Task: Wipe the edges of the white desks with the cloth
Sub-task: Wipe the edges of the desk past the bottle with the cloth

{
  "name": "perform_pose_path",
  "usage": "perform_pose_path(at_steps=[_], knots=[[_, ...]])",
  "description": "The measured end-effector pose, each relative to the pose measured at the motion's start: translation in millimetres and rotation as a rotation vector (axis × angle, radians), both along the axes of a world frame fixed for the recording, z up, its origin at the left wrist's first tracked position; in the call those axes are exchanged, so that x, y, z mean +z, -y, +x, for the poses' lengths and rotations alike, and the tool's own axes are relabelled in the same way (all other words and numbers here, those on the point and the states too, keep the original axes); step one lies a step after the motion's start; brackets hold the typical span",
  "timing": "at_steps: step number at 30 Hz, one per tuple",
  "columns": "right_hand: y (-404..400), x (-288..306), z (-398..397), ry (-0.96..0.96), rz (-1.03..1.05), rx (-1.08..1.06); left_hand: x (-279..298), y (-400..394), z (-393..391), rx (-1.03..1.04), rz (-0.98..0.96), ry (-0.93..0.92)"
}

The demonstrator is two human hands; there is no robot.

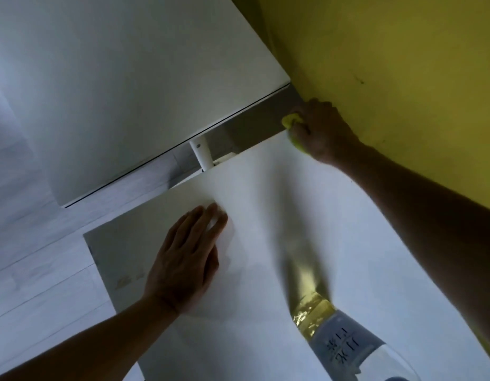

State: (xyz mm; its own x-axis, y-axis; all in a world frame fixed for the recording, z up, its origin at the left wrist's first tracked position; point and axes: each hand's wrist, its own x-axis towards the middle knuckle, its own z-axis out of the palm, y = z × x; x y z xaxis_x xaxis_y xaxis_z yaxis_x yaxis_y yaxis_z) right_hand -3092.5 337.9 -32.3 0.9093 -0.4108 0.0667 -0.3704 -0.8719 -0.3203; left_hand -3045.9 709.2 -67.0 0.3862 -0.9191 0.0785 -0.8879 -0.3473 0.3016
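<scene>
I have my right hand (pixel 321 130) clamped on the crumpled yellow cloth (pixel 289 122), pressing it at the far corner edge of the near white bench (pixel 266 204), right of centre by the yellow wall (pixel 403 64). My left hand (pixel 187 259) lies flat, fingers straight, on that bench. A second white bench (pixel 114 92) fills the upper left.

- An indoor room that looks like an office or study space; which of the two cannot be told.
- Two plain white tables (pixel 266 204) stand end to end along a bright yellow wall (pixel 403 64), with a narrow gap between them.
- A white tubular table leg (pixel 202 155) shows through the gap.
- The floor (pixel 32 270) is pale grey wood-look planks.
- A bottle (pixel 345 339) with gold foil and a printed label stands on the near table.
</scene>
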Motion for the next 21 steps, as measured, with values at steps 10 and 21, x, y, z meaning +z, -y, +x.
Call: perform_pose_path(at_steps=[10,21], knots=[[-47.8,-3.3,-2.0,-0.120,0.022,0.149,3.9,-3.4,3.7,0.005,0.027,0.001],[-60.5,-24.9,-40.5,0.083,0.082,-0.281,14.9,63.8,-1.4,-0.129,0.079,0.034]])
